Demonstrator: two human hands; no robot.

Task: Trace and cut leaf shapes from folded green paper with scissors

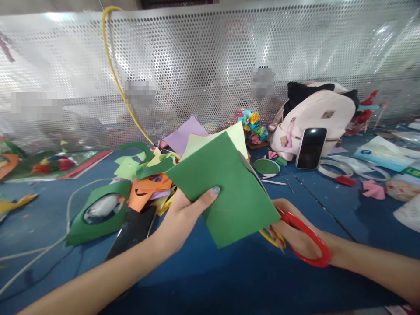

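Observation:
My left hand (183, 214) is closed on a folded-looking green sheet of paper (229, 197), with the thumb pressed flat on its front face. My right hand (290, 232) is closed around scissors (311, 245) with a red handle, at the right edge of the green paper. A curved yellow part shows below that hand. The blades are hidden behind the sheet. Just beyond the paper's upper edge is a pale yellow-green sheet (241, 135); whether it is held too, I cannot tell. Behind it is a purple sheet (185, 133).
Paper scraps (147, 190) and a green cut-out sheet (74, 225) lie left, near a dark flat object (133, 232) and a white cable (68, 201). A phone (311, 148) leans on a white backpack (328, 109). Tape rolls (328, 173) lie right. A perforated metal panel (197, 65) stands behind.

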